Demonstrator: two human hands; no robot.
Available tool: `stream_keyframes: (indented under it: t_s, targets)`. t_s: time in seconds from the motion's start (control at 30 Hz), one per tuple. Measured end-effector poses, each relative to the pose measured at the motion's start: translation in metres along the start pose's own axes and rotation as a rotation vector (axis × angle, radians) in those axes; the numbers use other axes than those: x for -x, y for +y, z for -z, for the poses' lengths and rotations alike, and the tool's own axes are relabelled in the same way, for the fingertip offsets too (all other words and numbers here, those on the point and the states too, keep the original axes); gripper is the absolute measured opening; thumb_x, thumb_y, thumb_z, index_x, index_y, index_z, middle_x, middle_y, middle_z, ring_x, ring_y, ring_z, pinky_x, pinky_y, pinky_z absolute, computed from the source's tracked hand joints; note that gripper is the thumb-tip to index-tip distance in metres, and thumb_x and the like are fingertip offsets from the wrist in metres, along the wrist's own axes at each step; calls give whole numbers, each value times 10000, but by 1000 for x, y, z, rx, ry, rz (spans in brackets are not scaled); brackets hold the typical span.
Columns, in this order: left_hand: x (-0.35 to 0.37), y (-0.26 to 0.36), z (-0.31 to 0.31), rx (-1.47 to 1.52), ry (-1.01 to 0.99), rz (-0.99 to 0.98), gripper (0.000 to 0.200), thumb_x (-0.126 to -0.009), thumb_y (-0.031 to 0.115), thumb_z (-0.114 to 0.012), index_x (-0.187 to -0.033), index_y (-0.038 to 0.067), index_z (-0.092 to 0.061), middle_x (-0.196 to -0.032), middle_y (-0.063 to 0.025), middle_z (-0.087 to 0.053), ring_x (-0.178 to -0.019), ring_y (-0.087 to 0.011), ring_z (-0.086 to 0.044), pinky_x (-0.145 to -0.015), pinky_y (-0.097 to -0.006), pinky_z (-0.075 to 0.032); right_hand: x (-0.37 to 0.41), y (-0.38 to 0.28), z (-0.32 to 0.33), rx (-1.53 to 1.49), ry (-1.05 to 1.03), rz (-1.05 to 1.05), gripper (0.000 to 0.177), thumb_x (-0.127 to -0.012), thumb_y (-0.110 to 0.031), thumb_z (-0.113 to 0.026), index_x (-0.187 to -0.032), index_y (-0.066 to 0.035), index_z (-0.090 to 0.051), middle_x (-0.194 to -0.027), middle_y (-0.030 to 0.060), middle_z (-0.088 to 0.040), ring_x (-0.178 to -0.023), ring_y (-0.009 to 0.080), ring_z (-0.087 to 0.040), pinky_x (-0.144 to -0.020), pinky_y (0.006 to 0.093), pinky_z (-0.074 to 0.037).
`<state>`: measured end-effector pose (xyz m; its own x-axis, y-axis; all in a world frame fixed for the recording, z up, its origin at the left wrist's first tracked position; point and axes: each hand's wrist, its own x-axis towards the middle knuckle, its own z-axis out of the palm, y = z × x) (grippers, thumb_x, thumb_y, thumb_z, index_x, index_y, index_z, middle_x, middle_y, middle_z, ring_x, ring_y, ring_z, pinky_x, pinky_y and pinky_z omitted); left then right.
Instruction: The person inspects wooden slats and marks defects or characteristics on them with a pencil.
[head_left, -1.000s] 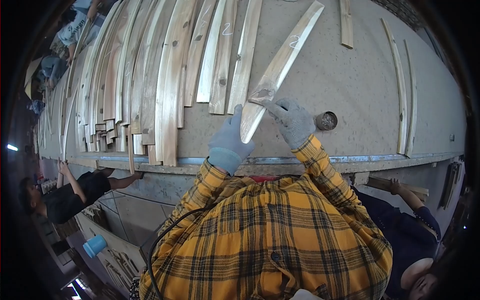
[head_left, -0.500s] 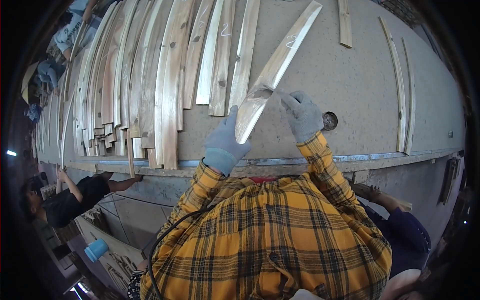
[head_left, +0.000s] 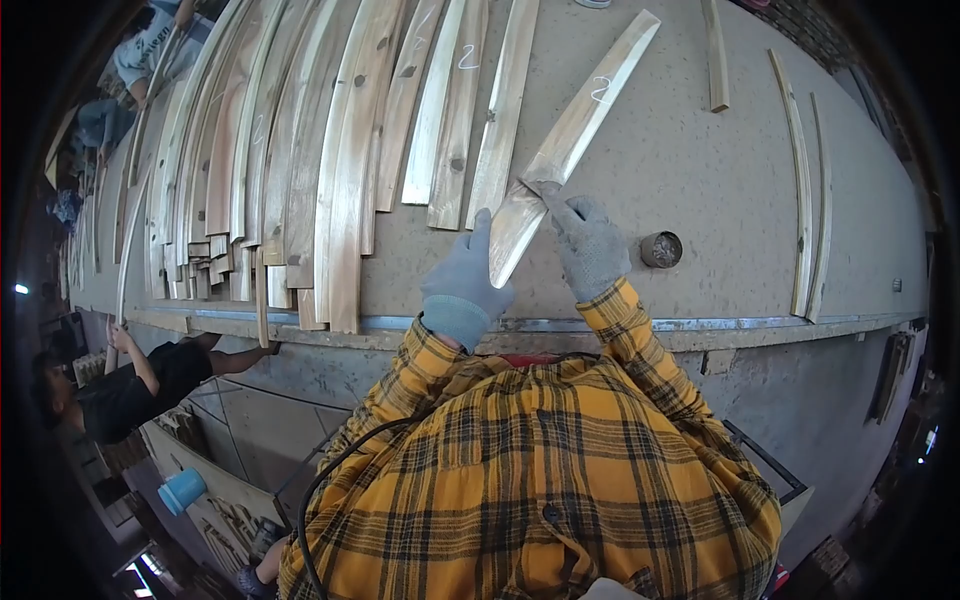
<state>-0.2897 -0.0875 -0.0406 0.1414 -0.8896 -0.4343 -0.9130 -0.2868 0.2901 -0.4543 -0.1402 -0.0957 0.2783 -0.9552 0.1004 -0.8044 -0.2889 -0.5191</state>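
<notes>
Curved slat (head_left: 578, 118) — left hand (head_left: 462, 283), right hand (head_left: 592, 250)

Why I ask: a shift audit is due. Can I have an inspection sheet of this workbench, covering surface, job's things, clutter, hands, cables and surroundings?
Surface: grey speckled bench top with a metal front edge.
Job's things: curved wooden slat marked 2, lower end in hand.
Clutter: rows of curved slats; short offcuts; thin strips at right; small round tin near the right hand.
Hands: left hand, gloved, grips the slat's lower end; right hand, gloved, fingertips on its face.
Cables: black cable across the plaid shirt.
Surroundings: person in black below the bench; blue cup; more people at the far end.
</notes>
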Motion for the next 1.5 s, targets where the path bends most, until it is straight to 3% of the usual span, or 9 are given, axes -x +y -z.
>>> stream_keyframes:
  t_s: [0.07, 0.3, 0.47, 0.7, 0.8, 0.9, 1.1, 1.27, 1.5]
  targets:
    - [-1, 0, 2, -5, -11, 5, 938, -678, 285, -702, -1465, 141, -214, -1227, -160, -535, -1004, -316, -611, -855, -393, -504, 7, -1, -4, 40, 65, 149, 441, -840, -65, -533, -1248, -229, -568, -996, 70, -606, -848, 267, -619, -721, 375, -524]
    - [1, 3, 4, -33, -21, 2, 950, -682, 289, -705, -1469, 125, -199, -1236, -149, -533, -1012, -294, -612, -850, -383, -507, 3, -3, 0, 26, 108, 109, 447, -831, -61, -540, -1256, -198, -561, -989, 61, -594, -872, 248, -611, -729, 369, -521]
    - [0, 6, 7, -59, -41, 11, 951, -682, 283, -703, -1470, 122, -196, -1236, -149, -532, -1005, -292, -616, -844, -380, -512, 9, -11, 2, 70, 83, 275, 481, -817, -37, -538, -1275, -181, -542, -977, 66, -585, -872, 246, -610, -742, 360, -524]
    - [1, 6, 6, -47, -24, 4, 945, -679, 268, -696, -1469, 119, -199, -1238, -152, -531, -986, -296, -623, -832, -383, -513, 7, -2, -3, 79, 146, 204, 460, -822, -60, -541, -1261, -196, -556, -939, 61, -583, -837, 239, -608, -690, 356, -529]
    - [1, 0, 3, -23, 5, -15, 938, -675, 261, -691, -1467, 118, -208, -1237, -151, -532, -979, -299, -624, -837, -384, -510, 9, -5, 6, -23, 25, 220, 447, -823, -59, -541, -1247, -197, -568, -946, 67, -588, -836, 246, -608, -671, 356, -529]
    - [1, 2, 4, -14, -1, -3, 933, -673, 254, -688, -1465, 117, -214, -1237, -149, -532, -987, -302, -620, -844, -386, -506, 2, 9, 6, 1, 118, 82, 430, -835, -59, -535, -1238, -206, -575, -964, 64, -593, -839, 241, -610, -671, 355, -527]
    - [2, 4, 2, -12, 13, -2, 943, -671, 238, -696, -1467, 116, -205, -1230, -150, -537, -1008, -303, -612, -859, -387, -501, 8, 9, 0, -40, 84, 221, 411, -842, -85, -547, -1235, -206, -577, -943, 63, -597, -820, 242, -608, -669, 353, -526]
    - [4, 6, 3, -18, 2, 3, 950, -673, 244, -701, -1468, 118, -198, -1229, -151, -538, -1011, -305, -610, -867, -389, -497, 0, 13, -1, 35, 149, 50, 422, -842, -89, -547, -1242, -219, -572, -930, 60, -600, -810, 241, -614, -658, 348, -530]
    - [2, 4, 2, -21, 5, -8, 945, -677, 246, -697, -1469, 116, -198, -1229, -151, -537, -1014, -307, -608, -872, -387, -493, 12, -1, 1, -40, 47, 225, 400, -839, -95, -529, -1217, -210, -586, -946, 64, -595, -797, 248, -621, -647, 354, -531]
